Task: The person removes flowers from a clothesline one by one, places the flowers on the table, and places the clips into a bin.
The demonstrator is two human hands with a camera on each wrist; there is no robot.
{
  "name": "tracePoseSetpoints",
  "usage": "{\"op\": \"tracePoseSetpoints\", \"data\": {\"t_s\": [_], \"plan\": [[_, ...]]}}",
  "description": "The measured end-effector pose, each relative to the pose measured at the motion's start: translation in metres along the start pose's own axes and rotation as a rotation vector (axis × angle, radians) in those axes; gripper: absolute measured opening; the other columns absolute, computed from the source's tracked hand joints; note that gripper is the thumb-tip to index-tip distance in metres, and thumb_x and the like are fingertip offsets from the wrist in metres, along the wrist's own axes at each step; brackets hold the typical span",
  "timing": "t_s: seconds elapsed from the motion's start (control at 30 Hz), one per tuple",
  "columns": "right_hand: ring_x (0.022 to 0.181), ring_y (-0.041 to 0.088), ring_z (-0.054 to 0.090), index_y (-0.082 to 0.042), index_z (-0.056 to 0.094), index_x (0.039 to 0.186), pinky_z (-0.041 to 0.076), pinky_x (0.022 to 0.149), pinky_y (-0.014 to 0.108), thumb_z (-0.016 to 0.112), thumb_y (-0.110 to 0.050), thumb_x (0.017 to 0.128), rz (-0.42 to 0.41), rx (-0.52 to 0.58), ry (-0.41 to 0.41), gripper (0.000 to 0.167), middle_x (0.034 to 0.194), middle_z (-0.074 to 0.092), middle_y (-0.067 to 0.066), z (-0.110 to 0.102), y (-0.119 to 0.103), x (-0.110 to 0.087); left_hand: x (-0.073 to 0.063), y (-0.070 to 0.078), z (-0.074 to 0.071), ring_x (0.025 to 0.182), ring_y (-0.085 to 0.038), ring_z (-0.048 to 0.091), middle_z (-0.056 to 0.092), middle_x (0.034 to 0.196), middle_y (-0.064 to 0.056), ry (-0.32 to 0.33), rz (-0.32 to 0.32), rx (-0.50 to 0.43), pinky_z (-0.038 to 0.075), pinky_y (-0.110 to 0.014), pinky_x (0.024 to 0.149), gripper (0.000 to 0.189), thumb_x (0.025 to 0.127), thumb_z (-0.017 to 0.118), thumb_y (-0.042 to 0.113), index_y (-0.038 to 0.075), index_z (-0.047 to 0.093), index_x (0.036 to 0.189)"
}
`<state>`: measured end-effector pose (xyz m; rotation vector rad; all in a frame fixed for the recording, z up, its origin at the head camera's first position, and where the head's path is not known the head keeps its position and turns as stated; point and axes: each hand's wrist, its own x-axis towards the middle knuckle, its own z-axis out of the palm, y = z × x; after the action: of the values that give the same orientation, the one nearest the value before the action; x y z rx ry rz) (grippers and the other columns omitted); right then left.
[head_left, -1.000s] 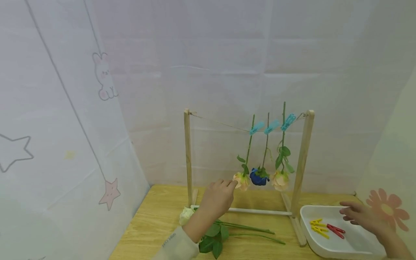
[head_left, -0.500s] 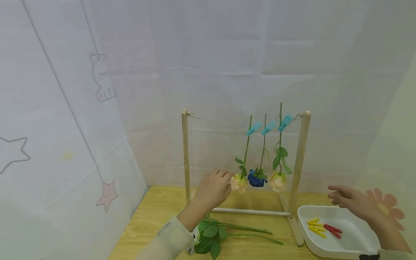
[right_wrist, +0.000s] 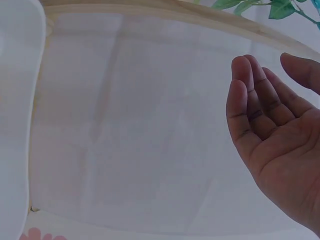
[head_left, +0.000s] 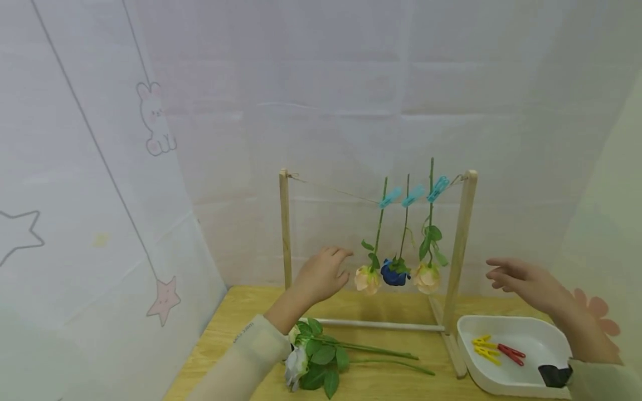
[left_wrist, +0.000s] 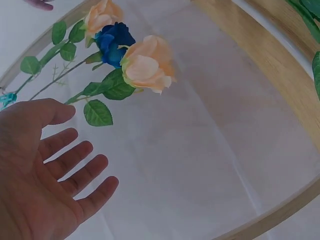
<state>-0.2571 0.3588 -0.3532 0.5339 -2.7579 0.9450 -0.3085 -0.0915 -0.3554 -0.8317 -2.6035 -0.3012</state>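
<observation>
"Which hand is nearer the left peach rose point(head_left: 368, 279)?"

"My left hand point(head_left: 321, 274), clearly. I see the rose hanging head-down just to its right, not touching, its stem point(head_left: 379, 231) nearly upright in a blue peg point(head_left: 390, 197)."

"Holding anything?"

"Nothing; its fingers are spread. My right hand point(head_left: 524, 281) is well apart, above the white tray point(head_left: 539, 334), also empty, its fingers together and thumb standing off."

You can read no word, brand or number for certain here. On your left sleeve point(head_left: 242, 365), near the cuff, the head view shows you a short line of dark lettering point(head_left: 243, 332), too small and blurred to make out.
</observation>
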Motion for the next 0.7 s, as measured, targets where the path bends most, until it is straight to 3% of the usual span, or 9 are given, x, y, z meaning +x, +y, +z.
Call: {"op": "tracePoseSetpoints", "data": {"t_s": [0.7], "plan": [[0.095, -0.001, 0.065, -0.005, 0.051, 0.146, 0.053, 0.08, 0.018, 0.053, -0.033, 0.107, -0.067, -0.023, 0.064, 0.048, 0.122, 0.069, 0.016, -0.028, -0.091, 0.041, 0.033, 0.0, -0.016, 0.135, -0.028, 0.052, 0.056, 0.146, -0.008, 0.034, -0.031, -0.245, 0.046, -0.044, 0.11, 0.05, 0.1, 0.065, 0.025, 0.01, 0.053, 0.145]]}}
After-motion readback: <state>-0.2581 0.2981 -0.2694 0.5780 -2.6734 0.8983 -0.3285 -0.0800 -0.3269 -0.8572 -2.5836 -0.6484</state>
